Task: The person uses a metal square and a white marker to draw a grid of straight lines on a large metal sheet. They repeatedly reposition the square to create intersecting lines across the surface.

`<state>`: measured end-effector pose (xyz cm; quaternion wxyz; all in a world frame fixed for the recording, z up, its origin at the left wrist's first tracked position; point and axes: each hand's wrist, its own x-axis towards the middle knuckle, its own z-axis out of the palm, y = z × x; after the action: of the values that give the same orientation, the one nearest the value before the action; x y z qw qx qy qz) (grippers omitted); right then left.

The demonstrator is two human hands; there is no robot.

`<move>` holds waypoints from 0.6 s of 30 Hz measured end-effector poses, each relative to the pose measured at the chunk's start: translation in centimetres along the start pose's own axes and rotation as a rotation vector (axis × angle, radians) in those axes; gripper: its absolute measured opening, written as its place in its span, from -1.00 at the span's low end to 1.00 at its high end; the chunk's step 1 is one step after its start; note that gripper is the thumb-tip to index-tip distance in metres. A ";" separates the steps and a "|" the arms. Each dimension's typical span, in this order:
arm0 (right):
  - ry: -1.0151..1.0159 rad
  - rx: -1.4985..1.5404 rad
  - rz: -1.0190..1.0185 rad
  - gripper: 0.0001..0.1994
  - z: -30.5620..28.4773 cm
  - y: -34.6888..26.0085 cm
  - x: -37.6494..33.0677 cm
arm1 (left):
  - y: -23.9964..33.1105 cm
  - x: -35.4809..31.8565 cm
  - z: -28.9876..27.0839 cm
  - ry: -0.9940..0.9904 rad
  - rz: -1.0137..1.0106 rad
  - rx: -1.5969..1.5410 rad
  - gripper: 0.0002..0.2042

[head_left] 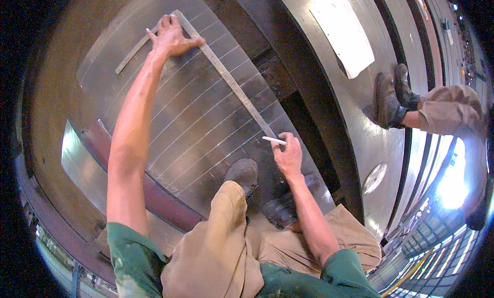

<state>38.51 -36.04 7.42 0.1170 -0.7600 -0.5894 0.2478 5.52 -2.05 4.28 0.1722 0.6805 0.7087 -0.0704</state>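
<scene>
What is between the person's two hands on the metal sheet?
In the head view, a long metal square runs from the left hand to the right hand, which holds white chalk.

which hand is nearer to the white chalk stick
Right. The right hand holds the white chalk stick at the near end of the metal square. The left hand is far up the steel plate, pressing on the square's corner.

Left arm is stretched way out, pretty much straight, with the left hand [172, 36] flat, palm down, fingers spread. Right arm is bent and tucked in closer, and the right hand [288, 155] is curled into a pinch grip with thumb and fingers closed together. Both forearms are bare, sleeves short.
</scene>
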 end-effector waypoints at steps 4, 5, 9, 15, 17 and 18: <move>0.080 0.051 0.023 -0.68 3.2 0.8 -0.8 | -5.1 2.8 0.4 0.342 0.110 -0.162 -0.47; 0.104 0.048 0.014 -0.67 3.5 1.1 -0.9 | -5.6 3.0 0.7 0.377 0.170 -0.134 -0.54; 0.115 -0.034 -0.095 -0.73 3.0 1.4 -0.9 | -6.6 2.6 0.7 0.426 0.273 -0.032 -0.59; 0.064 -0.027 -0.134 -0.69 3.1 2.8 -1.6 | -6.0 2.7 -0.1 0.296 0.300 0.089 -0.52; 0.085 -0.013 -0.136 -0.69 3.2 3.1 -1.6 | -5.8 2.7 0.0 0.286 0.292 0.122 -0.50; 0.093 -0.001 -0.139 -0.69 3.2 3.0 -1.4 | -6.4 2.7 0.0 0.280 0.276 0.147 -0.49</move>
<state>39.14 -38.64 3.60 0.1608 -0.7279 -0.6347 0.2035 -0.83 0.08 2.45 0.0301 0.7849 0.6189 -0.0025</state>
